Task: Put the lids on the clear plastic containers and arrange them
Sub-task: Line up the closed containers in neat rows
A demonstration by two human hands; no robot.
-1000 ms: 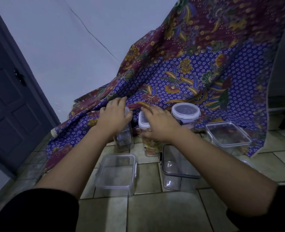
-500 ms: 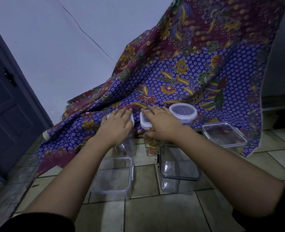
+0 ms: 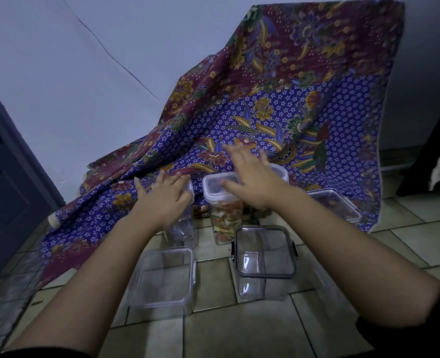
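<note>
Several clear plastic containers stand on the tiled floor. My left hand (image 3: 166,196) rests on the lid of a tall empty container (image 3: 185,228), fingers curled over its top. My right hand (image 3: 252,180) hovers with spread fingers just above and right of the white-lidded tall container (image 3: 225,218) that holds colourful pieces; it grips nothing. A round lidded container (image 3: 282,173) is mostly hidden behind that hand. In front stand a lidded square container (image 3: 162,280) and a dark-rimmed square container (image 3: 265,257). At the right a flat lidded container (image 3: 336,205) sits on the cloth.
A purple and maroon batik cloth (image 3: 278,104) drapes down the wall onto the floor behind the containers. A dark door (image 3: 4,177) stands at the left. Pale floor tiles (image 3: 239,332) stretch toward me.
My right hand has lifted off the colourful container's lid and moved right and back, fingers spread. My left hand stays on the empty tall container. The view has shifted slightly.
</note>
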